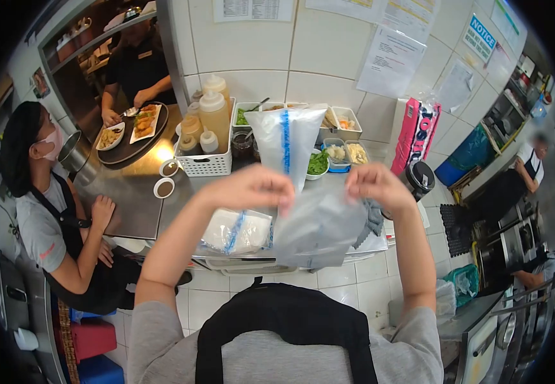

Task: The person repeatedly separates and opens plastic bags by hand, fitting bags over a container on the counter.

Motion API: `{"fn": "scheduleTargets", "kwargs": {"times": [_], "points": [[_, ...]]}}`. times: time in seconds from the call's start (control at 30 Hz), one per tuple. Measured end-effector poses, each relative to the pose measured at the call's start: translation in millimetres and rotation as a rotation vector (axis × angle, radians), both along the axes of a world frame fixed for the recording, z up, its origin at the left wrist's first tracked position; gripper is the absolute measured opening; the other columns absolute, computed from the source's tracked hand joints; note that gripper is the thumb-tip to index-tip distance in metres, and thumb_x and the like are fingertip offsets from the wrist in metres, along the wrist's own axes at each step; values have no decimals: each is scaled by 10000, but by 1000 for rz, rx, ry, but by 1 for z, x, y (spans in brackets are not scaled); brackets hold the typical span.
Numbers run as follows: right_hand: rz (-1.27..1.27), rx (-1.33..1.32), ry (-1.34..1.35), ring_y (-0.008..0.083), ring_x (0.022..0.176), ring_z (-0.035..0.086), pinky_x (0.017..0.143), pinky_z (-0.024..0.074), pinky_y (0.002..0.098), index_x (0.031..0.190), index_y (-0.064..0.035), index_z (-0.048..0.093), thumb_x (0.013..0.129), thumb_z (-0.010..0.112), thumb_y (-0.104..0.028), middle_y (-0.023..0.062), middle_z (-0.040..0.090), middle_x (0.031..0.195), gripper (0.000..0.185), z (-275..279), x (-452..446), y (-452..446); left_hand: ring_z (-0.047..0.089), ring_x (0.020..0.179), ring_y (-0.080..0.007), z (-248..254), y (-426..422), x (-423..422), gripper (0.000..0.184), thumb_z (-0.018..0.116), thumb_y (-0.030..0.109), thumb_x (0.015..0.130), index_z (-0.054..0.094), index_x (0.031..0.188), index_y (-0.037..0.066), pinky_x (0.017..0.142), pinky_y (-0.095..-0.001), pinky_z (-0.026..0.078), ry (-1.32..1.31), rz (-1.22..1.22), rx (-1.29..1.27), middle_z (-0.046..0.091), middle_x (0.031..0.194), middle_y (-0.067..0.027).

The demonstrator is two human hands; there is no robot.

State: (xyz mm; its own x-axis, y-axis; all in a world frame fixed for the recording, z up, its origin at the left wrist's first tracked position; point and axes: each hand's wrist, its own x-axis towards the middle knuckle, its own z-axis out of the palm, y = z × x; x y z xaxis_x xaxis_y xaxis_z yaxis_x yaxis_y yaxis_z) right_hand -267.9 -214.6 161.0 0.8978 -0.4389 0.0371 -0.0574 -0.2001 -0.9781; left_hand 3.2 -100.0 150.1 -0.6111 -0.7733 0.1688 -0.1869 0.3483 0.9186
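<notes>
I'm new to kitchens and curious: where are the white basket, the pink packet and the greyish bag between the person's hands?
White basket (204, 167): head view, its front wall.
Pink packet (416, 136): head view, its printed side.
Greyish bag (318, 226): head view, its middle.

The left hand (270, 185) and right hand (375, 184) hold a thin plastic bag (316, 230) near a counter (133, 217), where squeeze bottles (213, 115) stand in a white basket (207, 166).

The front bag (321, 230) is translucent grey, the rear bag (303, 137) whitish with a blue stripe, the basket (208, 165) white, the leaves (318, 164) green, the packet (413, 131) pink, the apron (271, 307) black.
</notes>
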Motion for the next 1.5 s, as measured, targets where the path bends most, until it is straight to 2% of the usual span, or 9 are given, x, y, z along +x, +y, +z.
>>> {"fn": "scheduleTargets", "kwargs": {"times": [0.23, 0.53, 0.73, 0.83, 0.93, 1.1, 1.3, 1.43, 1.5], "points": [[-163, 220, -191, 97, 643, 568, 563, 481, 243, 813, -29, 574, 801, 612, -105, 16, 589, 756, 86, 36, 70, -90, 543, 649, -55, 37, -64, 35, 144, 537, 221, 881, 544, 850, 81, 633, -230, 501, 361, 426, 281, 563, 759, 19], [-320, 536, -71, 178, 690, 618, 607, 543, 326, 929, 21, 572, 815, 538, -69, 119, 612, 828, 150, -3, 114, -97, 655, 786, -166, -37, -113, 72, 213, 514, 116, 860, 562, 991, -45, 692, -266, 563, 916, 435, 670, 647, 925, -127], [-409, 734, -225, 168, 632, 608, 554, 531, 307, 905, 12, 568, 819, 520, -77, 112, 609, 760, 132, -49, 113, -71, 641, 640, -87, -81, -114, 56, 149, 533, 128, 857, 585, 944, 19, 472, -151, 522, 845, 569, 823, 657, 809, -70], [-405, 627, -117, 152, 576, 589, 505, 507, 286, 870, -12, 563, 822, 514, -89, 87, 597, 698, 104, -106, 109, -90, 486, 445, -24, -119, -125, 60, 106, 504, 116, 844, 606, 840, 83, 316, -136, 344, 579, 623, 646, 566, 614, 28], [-415, 508, 14, 123, 498, 548, 435, 452, 254, 814, -48, 548, 821, 508, -97, 48, 572, 621, 64, -150, 103, -88, 497, 491, -42, -141, -117, 55, 127, 483, 115, 859, 596, 888, 64, 354, -170, 364, 288, 657, 693, 586, 682, 5], [-570, 586, -12, 103, 429, 494, 389, 386, 227, 756, -65, 536, 811, 533, -120, 22, 542, 563, 79, -198, 107, -76, 476, 467, -53, -174, -108, 40, 175, 458, 121, 859, 618, 892, 57, 327, -167, 286, 238, 782, 634, 573, 636, -5], [-529, 406, 127, 98, 393, 475, 363, 372, 226, 755, -70, 544, 845, 492, -135, 7, 528, 528, 122, -155, 115, -81, 404, 396, -51, -153, -124, 42, 173, 504, 198, 852, 614, 786, 83, 334, -178, 267, 125, 743, 465, 529, 559, 14], [-556, 564, 81, 94, 368, 461, 337, 356, 223, 731, -77, 547, 857, 490, -152, 4, 528, 523, 157, -165, 130, -89, 380, 389, -46, -146, -128, 32, 190, 498, 217, 853, 610, 762, 92, 340, -180, 256, 53, 667, 434, 515, 547, 20], [-605, 679, 114, 93, 346, 444, 315, 340, 228, 788, -81, 558, 860, 500, -162, 6, 525, 514, 122, -176, 133, -94, 365, 403, -41, -153, -129, 29, 207, 489, 235, 856, 593, 728, 110, 343, -186, 246, 141, 697, 668, 481, 533, 36]]}}
